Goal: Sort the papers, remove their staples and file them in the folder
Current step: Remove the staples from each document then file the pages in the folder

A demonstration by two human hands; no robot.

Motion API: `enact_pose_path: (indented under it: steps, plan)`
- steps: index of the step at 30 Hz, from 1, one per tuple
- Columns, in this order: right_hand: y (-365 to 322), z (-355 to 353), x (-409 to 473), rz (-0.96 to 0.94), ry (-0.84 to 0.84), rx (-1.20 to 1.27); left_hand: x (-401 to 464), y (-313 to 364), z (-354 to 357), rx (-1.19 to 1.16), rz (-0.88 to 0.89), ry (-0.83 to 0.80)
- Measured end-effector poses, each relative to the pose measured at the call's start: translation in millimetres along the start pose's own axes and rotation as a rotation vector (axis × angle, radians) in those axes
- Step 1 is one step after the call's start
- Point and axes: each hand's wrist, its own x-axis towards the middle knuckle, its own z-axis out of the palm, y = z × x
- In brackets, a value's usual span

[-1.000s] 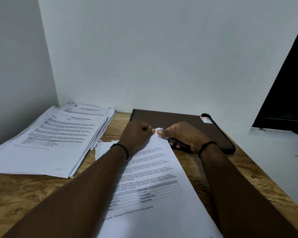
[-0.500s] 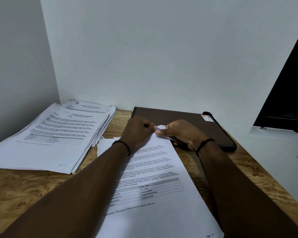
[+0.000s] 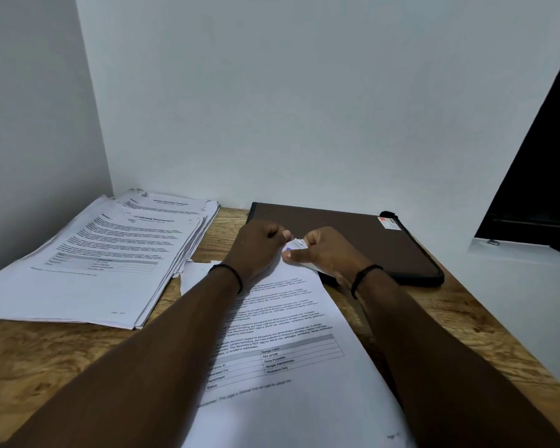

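Step in hand: staple removal at the top corner of the stapled document, judged from where your hands meet.

Left hand: fingers curled, thumb and fingertips pinching the top edge of the document just beside the corner.

Right hand: grip pressed together on the lifted, folded corner of the top sheet; the staple itself is too small to make out.

Key relation: the corner lies between the two grips, at about 3 o'clock from your left thumb and 9 o'clock from your right fingertips. Both hands are equally near (neither needs to travel). The document's long axis runs from 12 toward 5 o'clock, back toward you.

Next move, a judgement: pull apart along the short edge, keeping the left pinch down so the sheet does not tear.

Folder: brown, closed, flat on the table at 1 o'clock, touching your right hand's far side; small red-and-white sticker at its far right corner, text unreadable.

Paper pile: at 10 o'clock, well apart from the hands.

Legible writing: on the document's table, "REF-67338", "Demo Purposes", "Status"; body text says "NOT valid for official use".
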Motion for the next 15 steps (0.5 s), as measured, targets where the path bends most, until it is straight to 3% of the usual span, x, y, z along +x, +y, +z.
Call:
enact_pose_path:
  steps: [4,7,9,11,15]
  plan:
    - [-5,-9,-5,-0.001,0.003,0.022,1,2,-1,0.030,-0.001,0.009]
    - [5,-14,1,-0.064,0.224,-0.009,0,2,-2,0.066,-0.004,0.014]
    - [20,-19,6,-0.060,0.348,-0.198,0,4,-1,0.137,0.012,0.020]
    - [27,-26,7,-0.061,0.300,-0.366,0,7,-2,0.143,0.022,0.045]
    - [4,-39,-5,-0.027,-0.010,-0.631,0,11,-4,0.138,0.023,0.042]
